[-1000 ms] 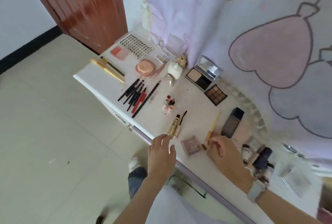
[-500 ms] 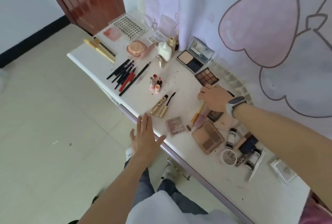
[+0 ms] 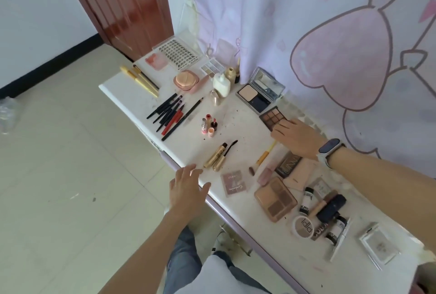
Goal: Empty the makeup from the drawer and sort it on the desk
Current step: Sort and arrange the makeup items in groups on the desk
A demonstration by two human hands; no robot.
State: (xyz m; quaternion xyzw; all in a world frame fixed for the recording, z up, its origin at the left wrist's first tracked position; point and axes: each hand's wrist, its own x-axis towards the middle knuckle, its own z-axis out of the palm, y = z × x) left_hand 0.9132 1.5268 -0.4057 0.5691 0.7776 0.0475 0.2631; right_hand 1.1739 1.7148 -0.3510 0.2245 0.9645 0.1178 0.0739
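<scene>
Now my right hand (image 3: 297,139) lies flat, fingers loosely together, its fingertips touching the near edge of the brown palette (image 3: 273,117) at the back of the worktop (image 3: 132,86). Meanwhile my left hand (image 3: 187,186) hovers spread and empty at the front edge, just beside the gold mascara (image 3: 215,158), with pencils (image 3: 171,113) well apart to the left.

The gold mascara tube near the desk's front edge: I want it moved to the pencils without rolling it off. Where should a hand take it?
Pinch the gold mascara tube across its middle from above, fingers on its two long sides. It lies flat, diagonal, its wand close alongside, so a narrow fingertip pinch probably suits. The left hand is nearest.
</scene>
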